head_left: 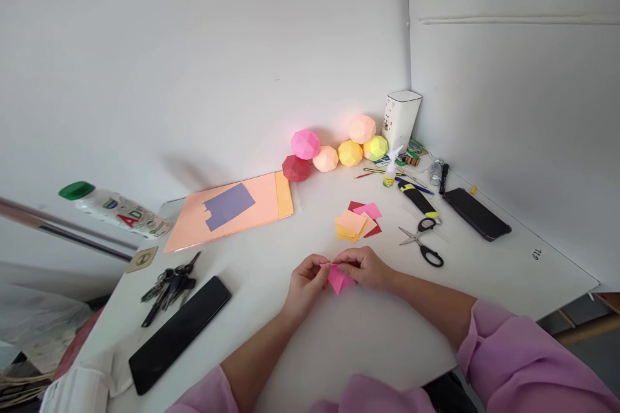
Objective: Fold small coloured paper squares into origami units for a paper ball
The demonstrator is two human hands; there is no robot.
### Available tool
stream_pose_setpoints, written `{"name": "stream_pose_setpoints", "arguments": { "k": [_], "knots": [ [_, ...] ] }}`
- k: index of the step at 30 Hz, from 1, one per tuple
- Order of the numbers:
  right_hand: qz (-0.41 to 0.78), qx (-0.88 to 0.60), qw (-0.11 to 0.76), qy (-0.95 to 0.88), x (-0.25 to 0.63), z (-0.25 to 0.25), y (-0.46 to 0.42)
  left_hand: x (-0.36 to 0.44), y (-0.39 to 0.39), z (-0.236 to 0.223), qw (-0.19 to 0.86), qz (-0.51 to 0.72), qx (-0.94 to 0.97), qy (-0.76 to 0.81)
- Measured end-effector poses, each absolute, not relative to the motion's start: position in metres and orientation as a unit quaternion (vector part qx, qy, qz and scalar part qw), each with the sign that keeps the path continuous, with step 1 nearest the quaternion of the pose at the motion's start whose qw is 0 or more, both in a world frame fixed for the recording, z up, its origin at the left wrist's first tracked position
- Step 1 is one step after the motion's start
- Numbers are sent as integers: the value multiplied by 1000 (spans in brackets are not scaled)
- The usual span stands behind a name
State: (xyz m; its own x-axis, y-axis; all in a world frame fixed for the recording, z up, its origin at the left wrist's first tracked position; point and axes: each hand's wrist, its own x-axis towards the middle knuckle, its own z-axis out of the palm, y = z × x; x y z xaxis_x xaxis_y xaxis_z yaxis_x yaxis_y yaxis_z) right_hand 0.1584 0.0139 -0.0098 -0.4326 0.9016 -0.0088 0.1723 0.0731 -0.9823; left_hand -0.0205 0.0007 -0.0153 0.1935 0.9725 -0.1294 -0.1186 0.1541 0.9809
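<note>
A small piece of pink paper (339, 279), folded to a point at its lower end, is held up between my two hands. My left hand (309, 282) pinches its upper left edge between thumb and fingers. On the other side my right hand (367, 268) grips the upper right edge, its thumb lying over the paper. Just beyond the hands lies a loose pile of paper pieces (351, 224) in peach, yellow, pink and red. Scissors (420, 239) with black handles rest to the right of the pile, blades apart.
Faceted paper balls (349, 153) line the wall. A glue bottle (389, 174), a utility knife (417, 199) and a dark phone (477, 213) are at right. Peach sheets (194, 219), keys (169, 285), a black phone (180, 334) and a white bottle (126, 213) are at left.
</note>
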Motion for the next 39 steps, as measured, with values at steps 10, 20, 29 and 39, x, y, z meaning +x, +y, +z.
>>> {"name": "stream_pose_setpoints", "arguments": {
  "k": [10,20,29,39],
  "knots": [
    [497,-418,335,-682,157,-11,13,-18,-2,-13,591,404,525,460],
    [498,-431,349,-667,158,-6,12,-20,-1,-11,599,432,497,456],
    [493,-419,345,-680,157,-5,11,-18,-2,-9,558,397,571,453],
    [539,-429,365,-626,159,-7,13,-21,0,-11,585,433,505,465]
  ]
}}
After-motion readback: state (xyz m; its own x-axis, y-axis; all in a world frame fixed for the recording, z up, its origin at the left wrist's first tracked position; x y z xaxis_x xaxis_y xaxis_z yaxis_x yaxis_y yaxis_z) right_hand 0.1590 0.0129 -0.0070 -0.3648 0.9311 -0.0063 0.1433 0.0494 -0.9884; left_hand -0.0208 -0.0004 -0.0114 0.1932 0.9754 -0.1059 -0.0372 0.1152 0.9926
